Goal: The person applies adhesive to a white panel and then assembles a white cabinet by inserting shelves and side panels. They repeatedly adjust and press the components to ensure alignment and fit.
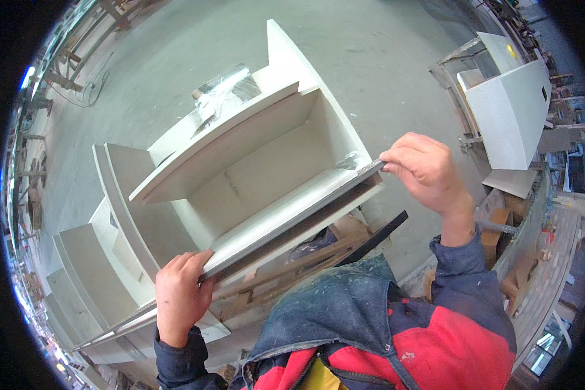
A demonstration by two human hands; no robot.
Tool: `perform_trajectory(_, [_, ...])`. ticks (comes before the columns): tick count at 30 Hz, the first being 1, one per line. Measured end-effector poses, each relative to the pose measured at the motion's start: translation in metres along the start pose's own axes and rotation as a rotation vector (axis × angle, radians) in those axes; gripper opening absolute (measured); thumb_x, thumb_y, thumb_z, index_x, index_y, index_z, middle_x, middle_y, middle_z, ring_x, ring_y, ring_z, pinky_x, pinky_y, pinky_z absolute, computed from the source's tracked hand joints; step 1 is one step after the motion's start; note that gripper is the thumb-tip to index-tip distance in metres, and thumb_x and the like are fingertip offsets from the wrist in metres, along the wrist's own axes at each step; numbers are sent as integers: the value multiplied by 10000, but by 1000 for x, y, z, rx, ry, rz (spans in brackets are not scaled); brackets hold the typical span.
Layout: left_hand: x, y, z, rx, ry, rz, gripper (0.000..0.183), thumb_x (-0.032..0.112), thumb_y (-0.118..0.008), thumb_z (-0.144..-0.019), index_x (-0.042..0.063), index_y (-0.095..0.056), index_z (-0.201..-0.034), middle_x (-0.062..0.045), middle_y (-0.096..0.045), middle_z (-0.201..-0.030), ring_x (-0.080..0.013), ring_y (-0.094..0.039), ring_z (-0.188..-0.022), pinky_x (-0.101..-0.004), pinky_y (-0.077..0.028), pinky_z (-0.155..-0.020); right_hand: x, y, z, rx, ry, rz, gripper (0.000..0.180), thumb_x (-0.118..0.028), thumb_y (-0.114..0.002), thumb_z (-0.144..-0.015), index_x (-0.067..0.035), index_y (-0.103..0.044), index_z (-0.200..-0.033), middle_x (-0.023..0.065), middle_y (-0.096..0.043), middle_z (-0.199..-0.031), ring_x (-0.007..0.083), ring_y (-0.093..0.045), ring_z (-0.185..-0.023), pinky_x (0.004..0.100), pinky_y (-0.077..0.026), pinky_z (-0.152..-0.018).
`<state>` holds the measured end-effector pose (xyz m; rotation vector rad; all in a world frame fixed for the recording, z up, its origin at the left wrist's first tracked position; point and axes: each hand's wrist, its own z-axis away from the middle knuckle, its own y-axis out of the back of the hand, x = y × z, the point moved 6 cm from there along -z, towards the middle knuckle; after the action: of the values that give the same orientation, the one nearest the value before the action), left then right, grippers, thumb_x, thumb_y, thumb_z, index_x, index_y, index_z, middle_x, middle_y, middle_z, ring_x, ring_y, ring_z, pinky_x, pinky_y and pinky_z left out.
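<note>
A long, narrow grey strip lies along the front edge of a pale cabinet carcass. My right hand pinches its far right end between thumb and fingers. At the other end my left hand grips the strip, fingers on top and thumb below. Behind the strip, the cabinet's box-like compartment faces up, with a slightly curved panel along its far side. A tall side panel rises at the right. Under the strip runs a dark gap above a pale lower rail.
Clear plastic film lies behind the curved panel. More pale cabinet sections extend left. Below are wooden supports and a black strip near my apron. Another white cabinet stands right, above a cart holding cardboard.
</note>
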<state>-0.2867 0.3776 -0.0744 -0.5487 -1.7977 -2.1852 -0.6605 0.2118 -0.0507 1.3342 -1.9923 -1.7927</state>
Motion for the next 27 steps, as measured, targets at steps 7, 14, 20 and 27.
perform_trajectory(7, [1,0,-1,-13,19,22,331,64,-840,-775,44,-765,-1097,-179,-769,-961,-413,-730,-869,-478,-573,-782,-13,-7,0,22,66,32,260,31,-857,-769,-11,-780,-1015,120,-734,-930,304,-731,-840,402,-597,-726])
perform_trajectory(14, [2,1,0,-14,31,25,319,53,-837,-778,46,-766,-1090,-174,-767,-947,-405,-726,-848,-470,-569,-771,-21,-16,0,25,82,11,284,11,-871,-760,-25,-771,-1024,120,-736,-951,317,-735,-866,427,-605,-749])
perform_trajectory(20, [2,0,-1,-4,38,22,279,54,-843,-795,45,-782,-1067,-167,-765,-926,-386,-728,-815,-451,-569,-747,-30,-26,1,121,101,-39,119,-86,-771,-881,-65,-699,-974,114,-688,-898,334,-709,-876,428,-587,-783])
perform_trajectory(27, [-1,-1,0,10,20,24,271,52,-843,-802,47,-793,-1068,-168,-761,-908,-369,-725,-778,-437,-569,-725,-32,-28,3,155,124,-53,143,-67,-748,-887,-60,-687,-1016,110,-688,-889,338,-706,-854,437,-583,-766])
